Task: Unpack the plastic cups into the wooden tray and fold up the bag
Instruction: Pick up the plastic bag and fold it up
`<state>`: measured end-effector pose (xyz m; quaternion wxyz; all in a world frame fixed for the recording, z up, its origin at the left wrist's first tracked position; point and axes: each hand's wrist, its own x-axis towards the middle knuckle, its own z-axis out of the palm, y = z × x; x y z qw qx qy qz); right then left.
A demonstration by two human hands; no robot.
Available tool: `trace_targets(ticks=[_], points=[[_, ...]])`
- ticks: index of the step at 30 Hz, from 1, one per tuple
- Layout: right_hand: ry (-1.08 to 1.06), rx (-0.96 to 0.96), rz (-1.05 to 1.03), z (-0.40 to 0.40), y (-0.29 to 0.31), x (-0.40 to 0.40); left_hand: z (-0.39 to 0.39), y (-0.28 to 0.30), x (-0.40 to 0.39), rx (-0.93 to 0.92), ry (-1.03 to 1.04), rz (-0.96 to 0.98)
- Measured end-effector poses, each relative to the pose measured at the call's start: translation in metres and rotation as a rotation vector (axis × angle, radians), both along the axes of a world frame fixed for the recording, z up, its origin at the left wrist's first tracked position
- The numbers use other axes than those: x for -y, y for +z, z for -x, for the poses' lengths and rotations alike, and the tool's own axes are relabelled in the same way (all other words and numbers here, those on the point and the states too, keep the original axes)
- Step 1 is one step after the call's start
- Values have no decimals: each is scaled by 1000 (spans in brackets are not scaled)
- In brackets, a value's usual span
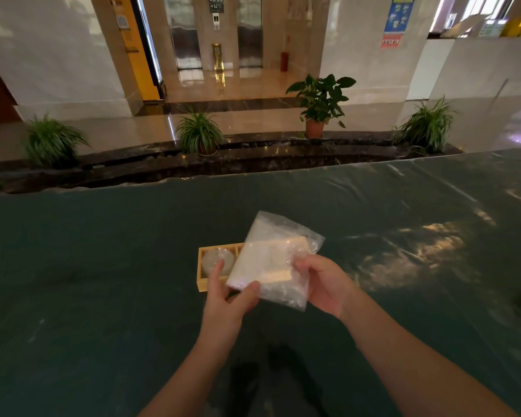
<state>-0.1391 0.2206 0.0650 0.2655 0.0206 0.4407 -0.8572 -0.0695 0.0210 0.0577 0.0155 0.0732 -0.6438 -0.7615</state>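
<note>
A clear plastic bag (271, 254) is held above the wooden tray (201, 285), partly folded over itself. My left hand (226, 299) pinches its lower left corner. My right hand (322, 284) grips its right edge. The tray sits on the dark green table, and the bag hides most of it. In the tray's left compartment stands a clear plastic cup (215, 260), seen from above. I cannot tell what the covered part of the tray holds.
The table (103, 281) is covered with glossy dark green sheeting that wrinkles at the right. Its far edge runs across the view at mid-height. Beyond it are potted plants (319, 106) on a dark ledge and a polished lobby floor.
</note>
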Motion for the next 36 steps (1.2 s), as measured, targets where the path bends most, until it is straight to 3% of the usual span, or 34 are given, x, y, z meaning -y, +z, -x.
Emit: trace_targets(ticks=[6, 11, 22, 28, 36], points=[[77, 2, -150, 7, 14, -11, 20, 13, 33, 274, -291, -105], [239, -32, -275, 9, 22, -12, 36, 27, 42, 307, -449, 17], [276, -16, -319, 4, 14, -20, 45, 25, 32, 290, -416, 64], [168, -39, -296, 7, 8, -22, 44, 24, 32, 342, -567, -28], [82, 89, -176, 7, 2, -26, 50, 19, 28, 266, -472, -89]])
